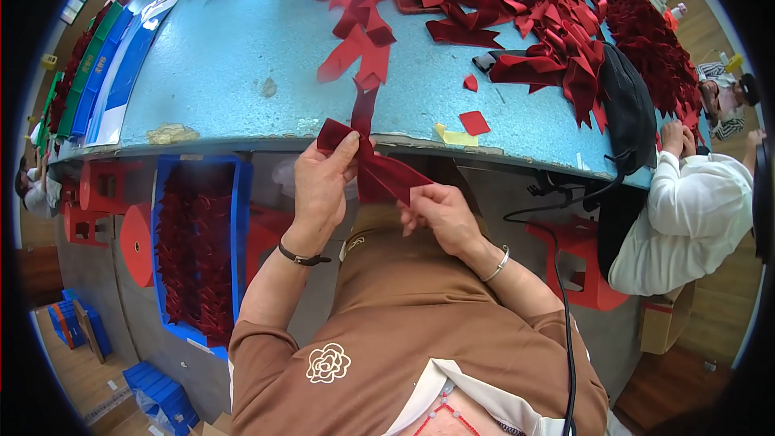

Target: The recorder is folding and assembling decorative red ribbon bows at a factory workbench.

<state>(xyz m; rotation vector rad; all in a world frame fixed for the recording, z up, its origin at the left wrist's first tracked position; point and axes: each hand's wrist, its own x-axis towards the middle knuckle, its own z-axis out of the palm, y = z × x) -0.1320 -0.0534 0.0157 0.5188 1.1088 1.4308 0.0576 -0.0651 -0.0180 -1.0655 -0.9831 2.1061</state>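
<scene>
Presently, your left hand (323, 186) has thumb and fingers pinched on a dark red ribbon (387, 175), gripping its folded upper part. Your right hand (444, 214) pinches the same ribbon's lower-right end between thumb and forefinger, other fingers curled. The ribbon spans the gap between both sets of fingertips, at the near edge of the blue table (242, 73). A strip runs beyond your left fingertips onto the tabletop; cannot tell whether it is the same piece. Farther ahead, right of your fingers: heaped red ribbons (541, 12) and a black pouch (628, 109). Just past your right fingers: a yellow slip (457, 137) and a red scrap (475, 123). Left of your left fingers, lower: a blue crate (240, 230) filled with dark red ribbons.
</scene>
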